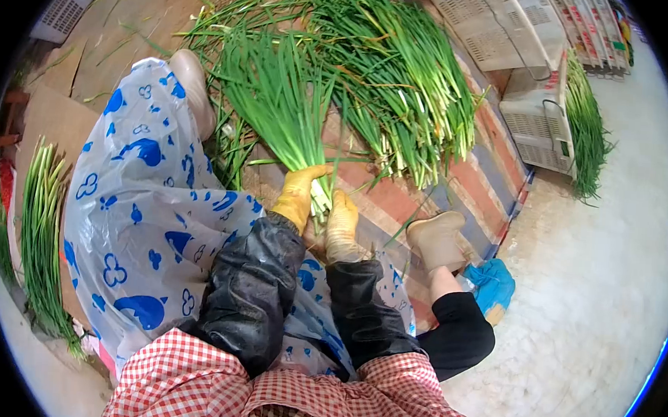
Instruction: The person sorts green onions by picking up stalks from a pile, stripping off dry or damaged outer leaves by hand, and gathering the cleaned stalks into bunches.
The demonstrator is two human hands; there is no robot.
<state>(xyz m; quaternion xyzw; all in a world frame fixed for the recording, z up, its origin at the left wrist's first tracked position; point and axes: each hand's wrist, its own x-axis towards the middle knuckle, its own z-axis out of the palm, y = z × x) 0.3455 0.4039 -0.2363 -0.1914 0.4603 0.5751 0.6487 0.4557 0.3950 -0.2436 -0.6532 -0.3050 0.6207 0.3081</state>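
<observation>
My left hand (298,195), in a yellow rubber glove, is wrapped round the pale lower stalks of a bunch of garlic chives (275,103). The bunch's green leaves fan out away from me, and its white ends (320,198) stick out past the glove. My right hand (343,228), in a paler, soiled yellow glove, is close beside those white ends with its fingers pressed together. A thin green blade rises by its fingertips; what they pinch is hidden. Beyond lies a large heap of garlic chives (409,76), white ends pointing toward me.
Striped sheeting (417,205) covers the ground under the heap. White plastic crates (494,28) stand at upper right, one with chives (586,123) in it. More chives (42,231) lie at left. A blue plastic bag (490,285) sits beside my boot (436,240). Patterned plastic (146,199) covers my legs.
</observation>
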